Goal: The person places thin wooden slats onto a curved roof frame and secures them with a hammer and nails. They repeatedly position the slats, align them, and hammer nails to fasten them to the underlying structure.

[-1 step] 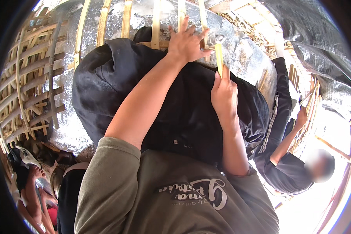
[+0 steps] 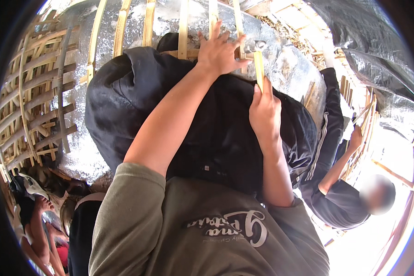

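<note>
My left hand (image 2: 217,54) lies palm down with its fingers spread, over light wooden slats (image 2: 184,32) where they meet a crosspiece near my knees. My right hand (image 2: 265,108) is closed round the pale yellow handle of a hammer (image 2: 259,64). Its shiny metal head is just right of my left thumb, close to the end of the crosspiece. Whether a nail is under my left hand cannot be seen. Several slats run side by side away from me, and the crosspiece joins their near ends.
Under the slats spreads a glossy silver-grey sheet (image 2: 78,158). A woven lattice of bamboo strips (image 2: 37,101) stands at left. On the right sits another person (image 2: 340,198) in dark clothes, an arm by more slats. Parts of other people (image 2: 85,230) show at lower left. Dark plastic sheeting (image 2: 377,55) hangs at upper right.
</note>
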